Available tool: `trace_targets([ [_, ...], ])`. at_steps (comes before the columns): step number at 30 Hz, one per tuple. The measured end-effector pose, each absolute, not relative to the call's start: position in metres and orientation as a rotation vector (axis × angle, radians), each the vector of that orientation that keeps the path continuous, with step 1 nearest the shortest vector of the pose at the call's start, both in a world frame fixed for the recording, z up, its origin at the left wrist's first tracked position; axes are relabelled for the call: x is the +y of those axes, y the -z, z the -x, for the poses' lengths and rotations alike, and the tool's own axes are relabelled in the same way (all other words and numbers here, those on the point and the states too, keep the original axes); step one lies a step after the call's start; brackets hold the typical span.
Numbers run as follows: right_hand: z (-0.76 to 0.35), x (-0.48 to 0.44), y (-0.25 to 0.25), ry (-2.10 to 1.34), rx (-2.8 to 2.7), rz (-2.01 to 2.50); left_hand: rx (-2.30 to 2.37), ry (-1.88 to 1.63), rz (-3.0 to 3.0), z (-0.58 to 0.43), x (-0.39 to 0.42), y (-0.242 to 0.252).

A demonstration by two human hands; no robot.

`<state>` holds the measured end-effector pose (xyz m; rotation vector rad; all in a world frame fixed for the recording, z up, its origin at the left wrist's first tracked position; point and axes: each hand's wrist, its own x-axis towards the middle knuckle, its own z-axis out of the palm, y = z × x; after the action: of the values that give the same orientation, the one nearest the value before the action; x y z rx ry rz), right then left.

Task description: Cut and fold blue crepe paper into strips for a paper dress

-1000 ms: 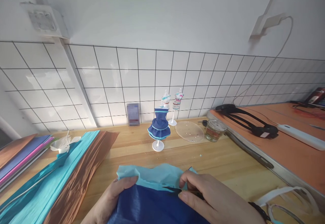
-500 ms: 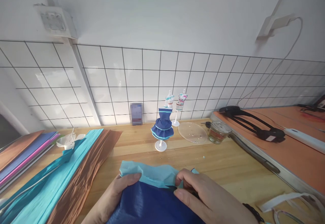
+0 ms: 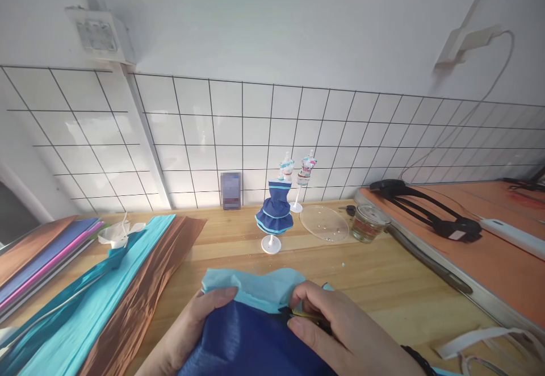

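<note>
1. The left hand has its grip on the blue cloth, thumb pressed on top (the other fingers are hidden underneath).
2. The right hand grips a small tool between thumb and forefinger, its dark tip at the border of the cloth's pale blue trim.
3. The cloth is above the table, well apart from its far edge.
4. Near that far edge, a blue dress sits on a white stand.
5. A glass jar is toward the far right corner.
6. Brown fabric lies toward the left edge.
</note>
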<state>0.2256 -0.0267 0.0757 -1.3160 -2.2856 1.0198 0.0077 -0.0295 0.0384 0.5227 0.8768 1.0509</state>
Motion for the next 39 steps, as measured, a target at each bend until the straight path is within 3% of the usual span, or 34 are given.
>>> trace_targets([
  [19,-0.229,-0.024,-0.066,-1.388,-2.051,1.132,0.879,-1.039,-0.565,-0.008,-0.028,-0.032],
  [39,-0.224,-0.026,-0.066,-1.266,-2.134,1.234,0.839,-0.997,-0.527,-0.009,-0.030,-0.036],
])
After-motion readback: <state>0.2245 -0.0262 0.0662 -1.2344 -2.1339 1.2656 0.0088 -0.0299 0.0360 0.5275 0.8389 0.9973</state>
